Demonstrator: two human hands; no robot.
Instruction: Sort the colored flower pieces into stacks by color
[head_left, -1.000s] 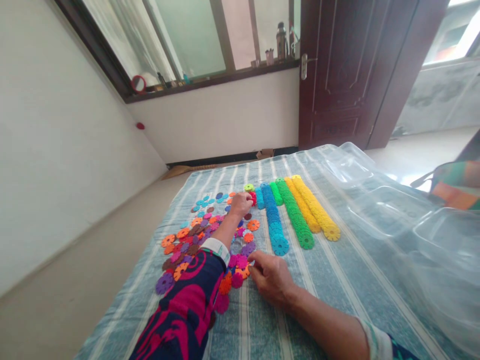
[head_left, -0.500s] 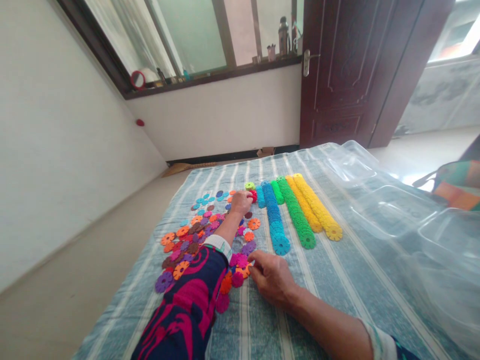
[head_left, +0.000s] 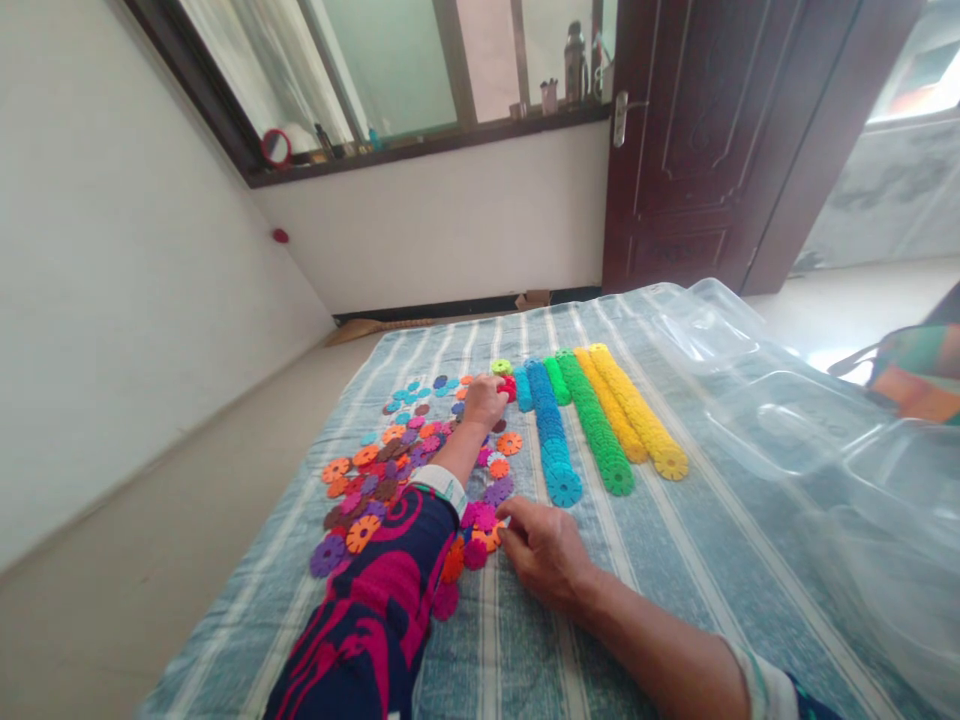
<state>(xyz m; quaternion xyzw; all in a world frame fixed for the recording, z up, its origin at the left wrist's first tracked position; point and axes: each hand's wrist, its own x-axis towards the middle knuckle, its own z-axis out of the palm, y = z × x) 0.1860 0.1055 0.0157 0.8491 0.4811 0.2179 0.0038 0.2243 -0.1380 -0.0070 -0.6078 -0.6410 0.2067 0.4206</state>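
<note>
Loose plastic snowflake discs (head_left: 390,480) in orange, purple, brown, pink and teal lie scattered on a striped blue-green cloth (head_left: 675,560). To their right run neat rows of stacked discs: blue (head_left: 551,440), green (head_left: 596,430) and yellow (head_left: 637,420). My left hand (head_left: 484,402) reaches far forward, fingers closed on red discs (head_left: 508,388) at the head of the rows, beside a lime disc (head_left: 500,367). My right hand (head_left: 544,550) rests near the front of the pile, fingertips pinched at an orange disc (head_left: 489,538).
Clear plastic trays (head_left: 787,420) cover the cloth's right side. A dark wooden door (head_left: 697,140) and a window sill with bottles (head_left: 450,140) stand behind. White wall at left; bare floor around the cloth.
Both hands have stayed nearly where they were; only the camera has shifted slightly.
</note>
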